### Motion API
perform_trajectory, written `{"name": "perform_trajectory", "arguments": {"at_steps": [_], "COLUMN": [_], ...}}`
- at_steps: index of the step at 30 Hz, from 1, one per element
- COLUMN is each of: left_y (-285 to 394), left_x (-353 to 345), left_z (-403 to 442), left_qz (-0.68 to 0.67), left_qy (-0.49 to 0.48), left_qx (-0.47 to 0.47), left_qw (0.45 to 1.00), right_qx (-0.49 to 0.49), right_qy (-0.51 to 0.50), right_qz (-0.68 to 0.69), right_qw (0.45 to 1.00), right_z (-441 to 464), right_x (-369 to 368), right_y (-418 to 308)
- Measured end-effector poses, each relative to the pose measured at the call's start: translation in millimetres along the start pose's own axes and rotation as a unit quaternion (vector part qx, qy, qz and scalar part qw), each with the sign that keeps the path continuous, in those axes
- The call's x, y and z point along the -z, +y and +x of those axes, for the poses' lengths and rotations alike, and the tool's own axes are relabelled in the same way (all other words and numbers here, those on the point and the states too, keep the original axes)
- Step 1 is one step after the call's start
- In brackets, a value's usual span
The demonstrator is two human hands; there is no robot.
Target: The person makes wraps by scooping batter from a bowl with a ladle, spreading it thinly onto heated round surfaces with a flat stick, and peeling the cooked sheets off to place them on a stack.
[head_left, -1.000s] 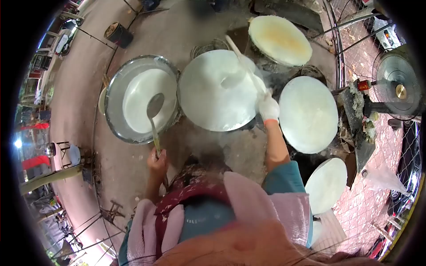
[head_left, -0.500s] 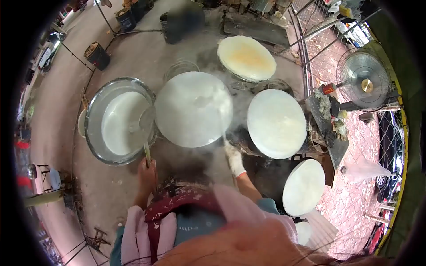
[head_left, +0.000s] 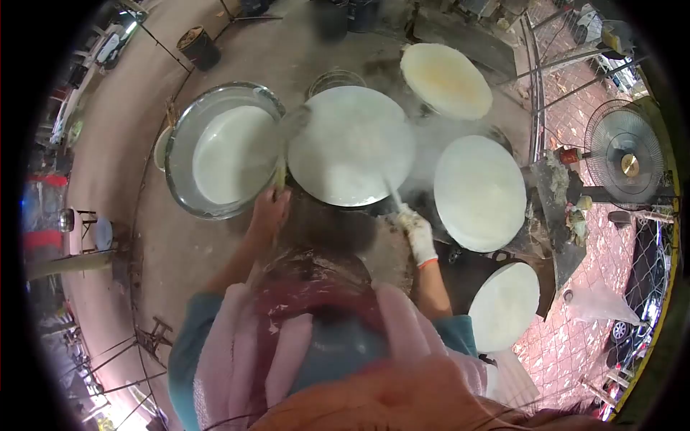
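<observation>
Bare of any glove, my left hand (head_left: 272,208) is closed round the handle of a ladle (head_left: 293,122), whose bowl is blurred between the metal basin and the middle pan. White liquid (head_left: 233,154) lies in the wide metal basin (head_left: 180,172). My right hand (head_left: 415,226), in a white glove, grips a pale stick (head_left: 393,192) whose far end reaches the front right part of the round middle pan (head_left: 348,144). A white layer covers this pan, and steam drifts around it.
More round pans stand to the right: one with a yellowish centre (head_left: 447,80), a white one (head_left: 479,192) and a lower one (head_left: 504,307). A fan (head_left: 624,154) stands by the wire fence at the far right. A dark bucket (head_left: 198,49) is at the upper left.
The ladle has moved from over the basin to the left edge of the middle pan. The stick has swung from the pan's upper right to its front right, and my right hand has come nearer my body.
</observation>
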State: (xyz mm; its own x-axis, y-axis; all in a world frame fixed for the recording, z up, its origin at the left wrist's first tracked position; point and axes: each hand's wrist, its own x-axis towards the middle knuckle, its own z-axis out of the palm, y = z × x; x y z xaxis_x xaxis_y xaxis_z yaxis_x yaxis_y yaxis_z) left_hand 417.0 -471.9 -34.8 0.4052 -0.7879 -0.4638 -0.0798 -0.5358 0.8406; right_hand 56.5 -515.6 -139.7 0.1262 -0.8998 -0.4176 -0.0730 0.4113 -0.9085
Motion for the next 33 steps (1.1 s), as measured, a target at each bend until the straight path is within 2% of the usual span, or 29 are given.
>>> {"name": "perform_trajectory", "arguments": {"at_steps": [2,3,5,6,8,9,10,13,15,17,19,22,24,26,28,29,30,31,32,33], "left_y": [14.3,15.8,22.7,27.6,37.1,34.5,31.6,19.7,6.5,1.9,-8.4,-7.5,-4.9,-1.7,14.2,24.2,22.7,4.9,-13.0,-8.6], "left_x": [-10.4,-17.5,-36.6,-47.8,-75.2,-84.8,-93.3,-100.1,-97.8,-87.5,-80.8,-62.5,-57.8,-58.6,-43.4,-35.8,-8.5,6.5,21.7,39.0], "left_z": [29.2,51.2,96.6,112.3,133.6,142.3,148.6,146.6,136.4,119.2,114.8,110.7,109.6,109.2,102.8,101.2,115.7,139.5,162.8,153.5], "left_qz": [-0.053,-0.019,0.020,0.025,-0.110,-0.107,-0.103,-0.115,-0.116,-0.173,-0.252,-0.284,-0.295,-0.299,-0.295,-0.287,-0.327,-0.554,-0.630,-0.595], "left_qy": [-0.079,-0.102,-0.169,-0.212,-0.270,-0.284,-0.297,-0.335,-0.355,-0.320,-0.261,-0.288,-0.298,-0.313,-0.278,-0.273,-0.422,-0.529,-0.596,-0.570], "left_qx": [-0.038,-0.067,-0.109,-0.119,-0.051,-0.039,-0.027,0.032,0.068,0.130,0.171,0.223,0.253,0.288,0.229,0.199,0.139,0.241,0.385,0.364], "left_qw": [0.995,0.992,0.979,0.970,0.955,0.952,0.949,0.935,0.925,0.923,0.916,0.887,0.872,0.854,0.885,0.896,0.834,0.596,0.316,0.433], "right_qx": [-0.035,-0.052,0.003,0.007,0.013,0.017,0.010,-0.052,0.057,-0.073,-0.069,-0.136,-0.060,-0.074,-0.182,-0.176,-0.169,-0.104,-0.044,-0.096], "right_qy": [0.001,0.001,-0.033,-0.016,0.020,0.038,0.102,0.173,0.154,0.123,0.140,0.208,0.199,0.097,0.067,0.077,0.087,0.139,0.187,0.196], "right_qz": [-0.008,-0.013,-0.050,-0.039,-0.018,-0.010,-0.011,0.046,0.029,0.114,0.124,0.139,0.094,0.146,0.160,0.176,0.192,0.155,0.114,0.088], "right_qw": [0.999,0.999,0.998,0.999,1.000,0.999,0.995,0.982,0.986,0.983,0.980,0.959,0.974,0.982,0.968,0.966,0.963,0.973,0.975,0.972], "right_z": [8.5,13.1,11.7,3.5,-26.5,-39.8,-50.6,-64.5,-54.0,-50.7,-54.6,-47.2,-41.2,-29.5,-37.8,-46.3,-54.5,-54.5,-53.0,-53.4], "right_x": [2.0,3.1,-6.9,-11.0,-19.8,-24.1,-29.5,-71.5,-123.3,-164.4,-170.6,-168.2,-187.3,-198.9,-199.3,-193.4,-187.3,-178.5,-172.5,-168.6], "right_y": [12.7,19.0,35.8,36.8,26.1,24.4,31.2,69.7,93.5,62.1,35.8,51.2,66.6,82.9,35.9,17.6,-1.1,8.1,26.4,24.0]}}
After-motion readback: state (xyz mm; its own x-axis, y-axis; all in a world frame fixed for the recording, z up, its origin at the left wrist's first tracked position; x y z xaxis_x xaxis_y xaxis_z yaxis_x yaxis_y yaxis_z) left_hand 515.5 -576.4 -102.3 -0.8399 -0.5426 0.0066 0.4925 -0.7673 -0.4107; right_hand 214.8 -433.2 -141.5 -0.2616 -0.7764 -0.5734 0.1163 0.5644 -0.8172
